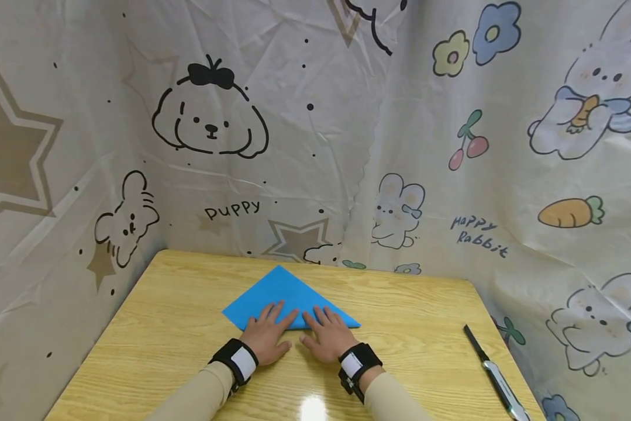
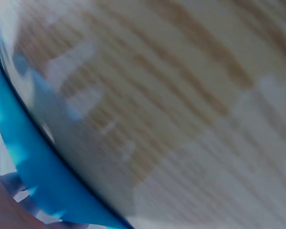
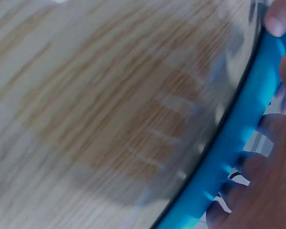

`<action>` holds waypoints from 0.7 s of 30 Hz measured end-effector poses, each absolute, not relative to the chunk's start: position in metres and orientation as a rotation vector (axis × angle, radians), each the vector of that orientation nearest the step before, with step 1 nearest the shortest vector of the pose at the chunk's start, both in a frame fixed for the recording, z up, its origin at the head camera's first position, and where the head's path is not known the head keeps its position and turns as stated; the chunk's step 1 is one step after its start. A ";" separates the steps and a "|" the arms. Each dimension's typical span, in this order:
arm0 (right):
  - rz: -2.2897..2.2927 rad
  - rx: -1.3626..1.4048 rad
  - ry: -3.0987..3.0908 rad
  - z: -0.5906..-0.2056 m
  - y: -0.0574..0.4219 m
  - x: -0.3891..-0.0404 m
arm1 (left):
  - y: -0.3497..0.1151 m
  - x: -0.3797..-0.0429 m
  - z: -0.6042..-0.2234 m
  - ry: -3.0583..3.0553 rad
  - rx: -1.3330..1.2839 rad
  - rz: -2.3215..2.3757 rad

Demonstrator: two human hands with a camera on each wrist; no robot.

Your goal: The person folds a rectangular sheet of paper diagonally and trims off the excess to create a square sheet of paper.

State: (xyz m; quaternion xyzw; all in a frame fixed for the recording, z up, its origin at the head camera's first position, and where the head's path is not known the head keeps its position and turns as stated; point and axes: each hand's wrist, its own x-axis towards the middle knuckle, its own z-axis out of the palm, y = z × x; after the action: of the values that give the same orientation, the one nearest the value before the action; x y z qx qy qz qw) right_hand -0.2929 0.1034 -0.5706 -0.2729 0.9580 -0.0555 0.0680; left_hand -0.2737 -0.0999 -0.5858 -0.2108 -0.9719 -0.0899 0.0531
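Note:
A sheet of blue paper, folded into a triangle, lies on the table with one point toward the back and its long edge toward me. My left hand rests on the near edge, fingers spread over the paper. Beside it my right hand lies the same way on the right half of that edge. Both thumbs are off the paper, on the near side. In the left wrist view the blue paper runs down the left side; the right wrist view shows the paper's edge under the right fingers.
The wooden table has a light yellow grain. A utility knife with its dark blade out lies near the right edge. Behind and beside the table hangs a cream cloth printed with cartoon animals.

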 end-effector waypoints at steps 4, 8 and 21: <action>-0.162 -0.795 2.884 -0.576 0.105 -0.295 | -0.100 -0.274 -0.585 -2.941 -0.700 -0.283; -0.109 -0.819 2.892 -0.577 0.106 -0.295 | -0.099 -0.272 -0.584 -3.000 -0.729 -0.210; -0.143 -0.881 2.836 -0.565 0.099 -0.285 | -0.096 -0.273 -0.582 -3.070 -0.617 -0.168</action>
State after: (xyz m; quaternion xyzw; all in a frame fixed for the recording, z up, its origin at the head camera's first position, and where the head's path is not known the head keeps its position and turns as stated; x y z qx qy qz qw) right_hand -0.2847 0.0992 -0.5652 -0.2954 0.9505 -0.0480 0.0840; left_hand -0.2730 -0.0959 -0.5816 -0.1968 -0.9790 -0.0535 0.0028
